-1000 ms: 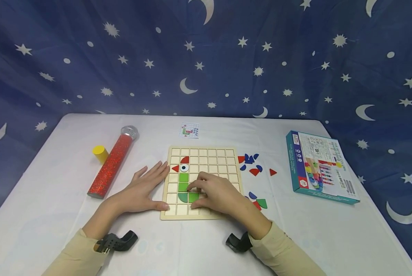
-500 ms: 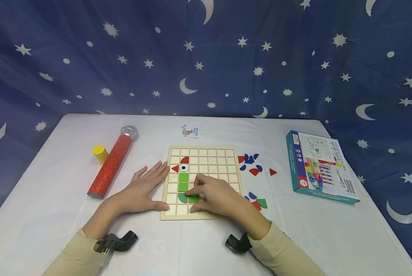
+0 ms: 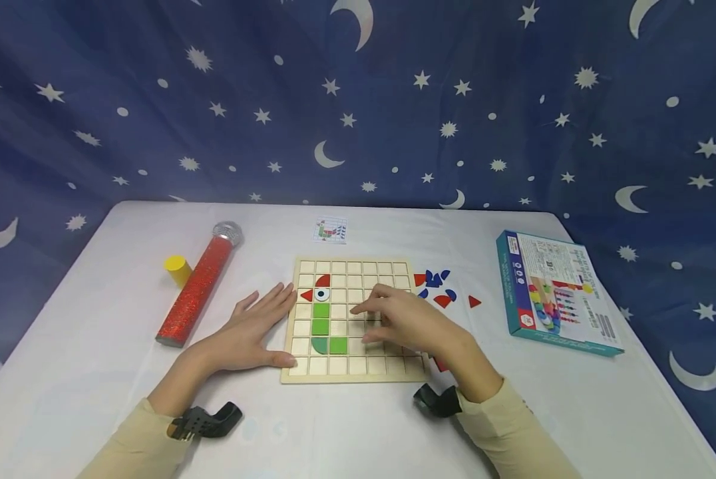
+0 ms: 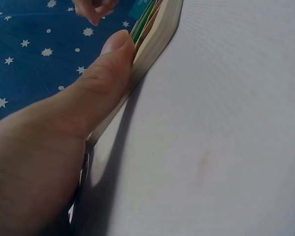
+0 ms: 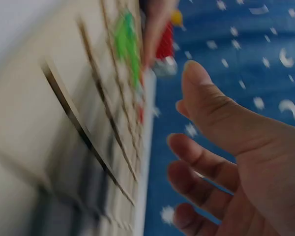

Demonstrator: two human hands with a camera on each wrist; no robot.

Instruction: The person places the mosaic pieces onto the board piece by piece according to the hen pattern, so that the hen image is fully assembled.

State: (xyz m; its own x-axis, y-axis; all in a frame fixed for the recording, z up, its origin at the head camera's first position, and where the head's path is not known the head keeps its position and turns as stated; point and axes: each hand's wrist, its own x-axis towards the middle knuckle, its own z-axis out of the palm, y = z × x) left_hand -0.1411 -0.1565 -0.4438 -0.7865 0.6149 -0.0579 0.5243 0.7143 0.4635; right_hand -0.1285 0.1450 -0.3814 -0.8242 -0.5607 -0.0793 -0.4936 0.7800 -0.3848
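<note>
Pale wood, the board (image 3: 313,380) has the left hand (image 3: 251,338) at its left edge, fingers straight. The right hand (image 3: 414,319) hangs over the board's middle, thumb and fingers apart, holding nothing. Left of it on the board, green pieces (image 3: 320,326) make an L, its long part running near to far. Beyond them, a red triangle (image 3: 307,295) points at the board's left side. Blue pieces (image 3: 434,281) lie past the board's right side, nearer the right hand.
</note>
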